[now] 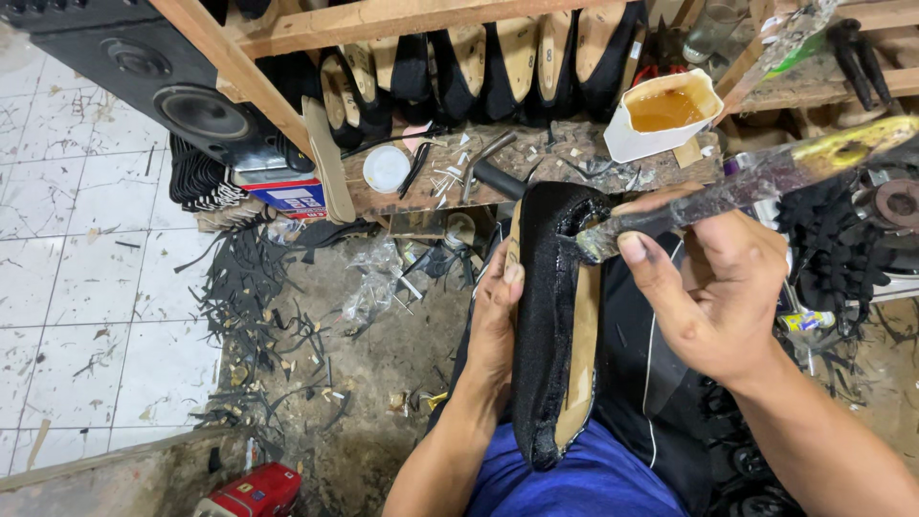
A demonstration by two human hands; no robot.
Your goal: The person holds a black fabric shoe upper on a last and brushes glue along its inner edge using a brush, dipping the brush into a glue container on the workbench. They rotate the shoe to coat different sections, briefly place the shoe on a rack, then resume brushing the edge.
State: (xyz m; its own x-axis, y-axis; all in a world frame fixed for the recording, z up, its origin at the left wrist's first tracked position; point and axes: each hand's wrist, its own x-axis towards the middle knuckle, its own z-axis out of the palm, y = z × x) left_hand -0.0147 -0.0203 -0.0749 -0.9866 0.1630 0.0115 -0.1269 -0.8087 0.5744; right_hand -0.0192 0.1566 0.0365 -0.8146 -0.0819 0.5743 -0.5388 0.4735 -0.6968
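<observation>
I see the black shoe upper (548, 316) standing lengthwise on my lap, its long axis running almost straight away from me, toe end up toward the cluttered tabletop (536, 168) and heel end down by the blue cloth of my clothing. A tan insole board shows along its right edge.

My left hand (495, 321) sits against the shoe's left flank, fingers curled around the side and closed on it, steadying it upright. My right hand (713, 287) is to the right and slightly higher, shut around the handle of a long glue-crusted brush (737, 182). That tool slants from upper right down to the left, and its tip meets the shoe at the rim of the opening near the toe end; I think it touches the edge, though the dark bristles against dark fabric make the contact hard to judge.

The left hand is therefore nearer the shoe's body. The white container of amber glue (662, 113) stands on the tabletop just beyond the brush.
</observation>
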